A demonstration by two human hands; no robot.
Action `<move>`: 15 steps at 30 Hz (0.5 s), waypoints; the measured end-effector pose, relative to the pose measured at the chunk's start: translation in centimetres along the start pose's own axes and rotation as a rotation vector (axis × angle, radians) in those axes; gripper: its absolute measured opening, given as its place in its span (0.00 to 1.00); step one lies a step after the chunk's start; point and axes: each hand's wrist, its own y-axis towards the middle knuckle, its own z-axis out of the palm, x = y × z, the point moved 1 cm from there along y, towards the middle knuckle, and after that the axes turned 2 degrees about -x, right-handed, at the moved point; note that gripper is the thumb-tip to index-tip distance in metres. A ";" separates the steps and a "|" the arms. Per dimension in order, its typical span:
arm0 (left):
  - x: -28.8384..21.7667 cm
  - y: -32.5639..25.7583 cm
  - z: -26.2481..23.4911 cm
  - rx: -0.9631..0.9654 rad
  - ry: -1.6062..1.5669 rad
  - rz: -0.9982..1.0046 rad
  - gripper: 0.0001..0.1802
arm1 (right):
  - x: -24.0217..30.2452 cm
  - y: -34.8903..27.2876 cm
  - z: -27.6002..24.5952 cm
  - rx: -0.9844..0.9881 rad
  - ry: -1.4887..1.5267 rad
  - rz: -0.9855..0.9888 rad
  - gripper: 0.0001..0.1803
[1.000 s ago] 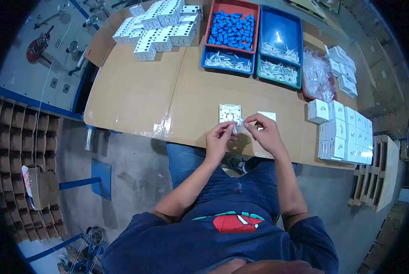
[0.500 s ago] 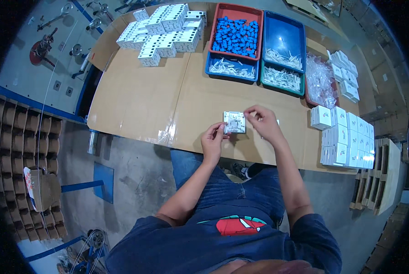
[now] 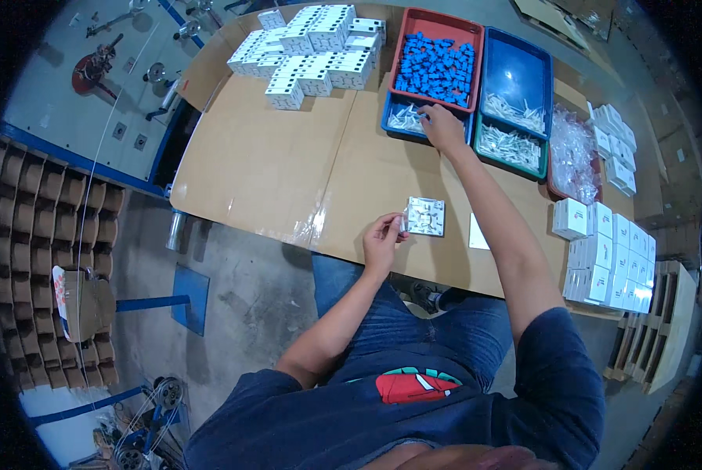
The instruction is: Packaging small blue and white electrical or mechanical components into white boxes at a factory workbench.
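A square white plastic part (image 3: 427, 215) with raised details on its face lies on the cardboard-covered table near me. My left hand (image 3: 380, 241) is closed at its left edge, thumb and fingers pinching it. My right hand (image 3: 445, 129) reaches far forward over the small blue tray (image 3: 391, 129), which holds slim white pieces (image 3: 405, 118). Its fingers are bent down among those pieces, and whatever is between the fingertips is hidden. Beside my right forearm lies a flat white rectangular piece (image 3: 478, 233), partly covered by the arm.
A red tray (image 3: 402, 35) holds many blue pieces. A larger blue tray (image 3: 515, 59) and a green tray (image 3: 539, 170) contain white pieces. Clear plastic bags (image 3: 572, 157) fill another red tray. White boxes (image 3: 611, 258) are stacked at right; white units (image 3: 313, 81) stand at far left.
My right hand has left the white plastic part and stretched forward to the small blue tray. The left hand remains at the part's edge. The whole view has shifted slightly.
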 end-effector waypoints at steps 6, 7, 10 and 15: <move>0.2 -0.1 0.0 0.003 0.004 -0.004 0.11 | -0.4 2.2 3.6 0.118 -0.116 -0.049 0.12; 0.2 -0.2 0.1 -0.007 0.002 -0.002 0.11 | -0.4 2.2 3.9 0.146 -0.138 -0.048 0.11; 0.1 0.0 0.1 -0.017 -0.009 -0.009 0.11 | -0.4 2.5 4.2 0.120 -0.110 0.014 0.10; 0.1 0.1 0.0 -0.018 0.011 -0.008 0.11 | -0.4 2.8 4.2 0.132 -0.136 -0.019 0.08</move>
